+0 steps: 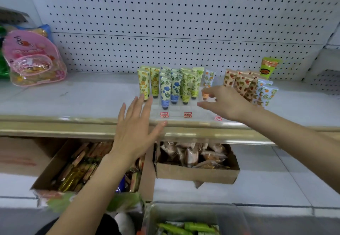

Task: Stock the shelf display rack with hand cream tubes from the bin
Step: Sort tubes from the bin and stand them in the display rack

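Left fingers [129, 111] beside rack [176, 114] edge

White pegboard wall [165, 14]; pale shelf [82, 95], gold edge trim [55, 126]

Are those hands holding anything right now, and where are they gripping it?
The left hand is open and holds nothing. The right hand curls by the cap end of an orange tube, but whether it grips it cannot be told.

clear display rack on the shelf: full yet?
Not full: tubes stand upright in the display rack's back rows; its front slots are bare.
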`<state>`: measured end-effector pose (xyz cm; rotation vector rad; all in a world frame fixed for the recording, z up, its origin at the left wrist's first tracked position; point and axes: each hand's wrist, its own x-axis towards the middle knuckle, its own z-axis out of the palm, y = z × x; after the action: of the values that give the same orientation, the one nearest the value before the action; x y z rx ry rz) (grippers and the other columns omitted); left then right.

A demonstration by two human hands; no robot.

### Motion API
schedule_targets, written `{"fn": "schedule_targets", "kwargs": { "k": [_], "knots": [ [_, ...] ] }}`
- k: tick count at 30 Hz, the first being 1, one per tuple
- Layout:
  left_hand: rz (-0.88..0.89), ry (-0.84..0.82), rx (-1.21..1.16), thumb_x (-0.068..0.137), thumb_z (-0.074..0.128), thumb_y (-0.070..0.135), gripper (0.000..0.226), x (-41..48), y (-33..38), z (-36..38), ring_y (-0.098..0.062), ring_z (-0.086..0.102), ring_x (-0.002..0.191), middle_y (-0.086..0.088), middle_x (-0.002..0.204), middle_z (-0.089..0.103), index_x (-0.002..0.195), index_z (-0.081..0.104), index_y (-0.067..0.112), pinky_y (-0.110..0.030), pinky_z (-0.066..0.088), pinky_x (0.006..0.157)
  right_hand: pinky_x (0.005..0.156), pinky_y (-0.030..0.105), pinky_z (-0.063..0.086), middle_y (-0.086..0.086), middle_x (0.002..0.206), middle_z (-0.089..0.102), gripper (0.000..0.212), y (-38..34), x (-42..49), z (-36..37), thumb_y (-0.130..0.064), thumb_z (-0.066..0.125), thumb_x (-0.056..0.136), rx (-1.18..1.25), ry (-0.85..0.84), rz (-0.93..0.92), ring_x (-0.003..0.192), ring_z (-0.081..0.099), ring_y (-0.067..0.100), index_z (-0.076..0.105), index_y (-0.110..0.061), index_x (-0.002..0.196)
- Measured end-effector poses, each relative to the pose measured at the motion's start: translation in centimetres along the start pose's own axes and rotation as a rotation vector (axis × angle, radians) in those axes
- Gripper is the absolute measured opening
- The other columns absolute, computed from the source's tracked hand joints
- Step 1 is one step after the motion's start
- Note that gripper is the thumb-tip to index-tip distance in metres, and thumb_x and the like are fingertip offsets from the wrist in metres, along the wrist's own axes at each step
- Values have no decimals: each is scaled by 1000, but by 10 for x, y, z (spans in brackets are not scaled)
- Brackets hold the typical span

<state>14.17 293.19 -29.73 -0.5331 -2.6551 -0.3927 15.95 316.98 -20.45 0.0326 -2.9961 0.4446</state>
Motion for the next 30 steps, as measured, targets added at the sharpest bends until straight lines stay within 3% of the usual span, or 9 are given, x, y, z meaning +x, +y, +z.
{"fn": "schedule_targets", "kwargs": {
  "k": [3,5,11,15,18,21,23,26,30],
  "knots": [
    [62,-26,11,84,8,72,86,-16,23,-9,-16,4,150,-2,163,5,155,9,23,-41,-4,121,114,35,22,10,156,24,75,6,-32,11,-51,49,91,-161,-99,-121,142,23,24,24,-10,149],
    [93,-63,14,86,10,71,84,-34,35,-6,-18,5,150,-2,163,7,155,10,23,-40,-3,120,117,37,15,8,159,11,82,11,-53,23,-56,44,91,-231,-129,-168,146,12,23,12,-12,152],
    [211,-255,81,89,13,67,81,-108,53,49,-21,14,149,-7,161,17,154,19,19,-42,6,121,117,34,0,4,160,-4,84,34,-117,81,-60,35,92,-339,-163,-214,147,-2,19,-3,-15,152],
    [213,-392,79,92,21,65,79,-163,52,93,-28,30,143,-14,154,33,150,31,13,-46,17,118,116,35,4,10,159,11,85,57,-149,128,-63,32,91,-376,-165,-273,146,11,24,11,-9,151],
    [154,-475,29,91,18,65,79,-198,44,120,-27,24,146,-12,157,26,153,25,16,-45,15,119,114,39,18,14,153,29,83,70,-164,157,-62,25,87,-358,-200,-300,141,29,28,30,-5,147],
    [49,-553,-3,87,12,68,83,-224,30,144,-26,17,148,-9,160,18,154,18,18,-42,13,120,111,43,27,16,152,31,83,83,-177,195,-62,25,87,-277,-252,-287,139,30,32,30,-3,147],
    [-22,-600,-15,85,11,69,86,-240,19,163,-26,16,148,-9,161,16,154,16,18,-42,14,119,114,41,22,15,156,22,83,93,-185,227,-61,36,90,-228,-313,-237,142,24,31,22,-6,149],
    [-83,-619,-2,86,12,70,87,-262,2,192,-28,19,147,-12,160,18,154,16,16,-45,18,117,116,35,12,7,160,4,84,113,-194,282,-61,37,91,-146,-495,-95,146,9,23,5,-13,152],
    [-161,-633,-7,86,16,69,87,-278,-15,223,-33,22,145,-16,159,20,153,18,13,-53,24,115,114,39,21,8,159,9,85,147,-204,351,-57,45,91,-85,-724,124,145,15,26,9,-10,151]
  ]
}}
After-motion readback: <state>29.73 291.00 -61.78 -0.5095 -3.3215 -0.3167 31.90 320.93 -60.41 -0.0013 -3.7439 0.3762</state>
